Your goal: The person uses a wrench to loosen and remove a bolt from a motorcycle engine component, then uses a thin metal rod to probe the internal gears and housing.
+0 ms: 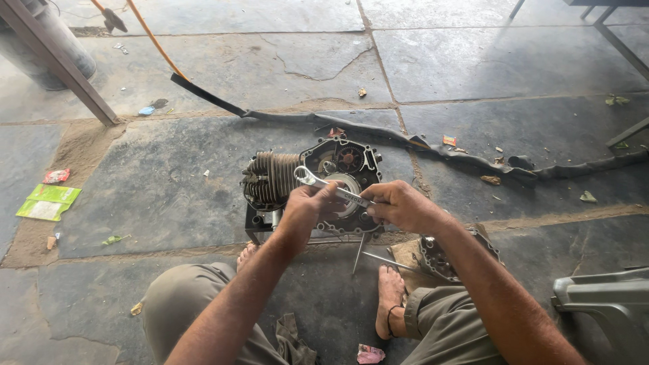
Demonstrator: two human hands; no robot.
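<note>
While the person squats on the cracked grey stone floor (203,176), a small grey metal motorcycle engine (311,182) stands between the bare feet, raised on a low dark metal stand (255,223). Its ribbed silver cylinder (270,177) points toward the left and its open crankcase (348,165) faces up with round gears and holes along the edge exposed. The left hand (307,206) is clenched around the shank of a bright silver ring spanner (324,184), whose ring end lies over the junction of cylinder and crankcase. The right hand (399,203) is closed around the other end of the same tool, its fingertips down at the lower edge of the crankcase; whether they also pinch a bolt or a small part there cannot be told. Judging from how things lie, the work is well begun: a grey cast metal side cover (439,260) already lies off the engine on a scrap of brown cardboard (405,251) just beside the right foot (391,290), and a thin silver metal rod (389,260) rests across that foot's toes. The cylinder is still bolted on and the inner parts sit in place, so much of the engine seems left to handle. A long flat black rubber strip (405,142) snakes over the floor behind the engine, an orange cord (155,44) runs up to the far left, and green plastic sachets (49,201) lie on the sandy patch at the left edge.
</note>
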